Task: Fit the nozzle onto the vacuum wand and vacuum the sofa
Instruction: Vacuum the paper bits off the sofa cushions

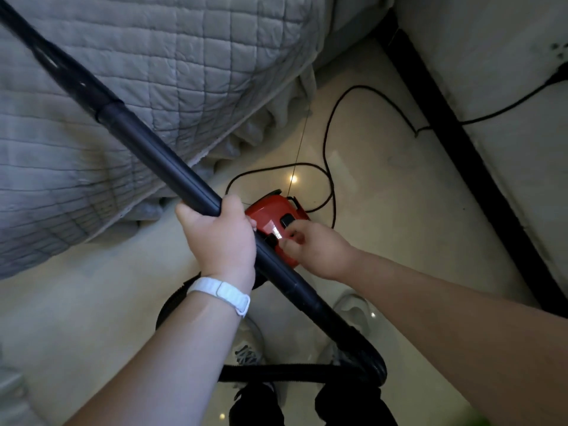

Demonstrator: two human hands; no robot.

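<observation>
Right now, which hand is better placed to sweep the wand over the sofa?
Left. The left hand already grips the wand, which points over the sofa. The right hand sits beside the wand lower down, with no clear grip.

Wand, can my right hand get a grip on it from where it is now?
Probably yes. The right hand hovers right beside the wand, just past the left hand that grips it, and nothing lies between; the stretch of wand there is bare.
</observation>
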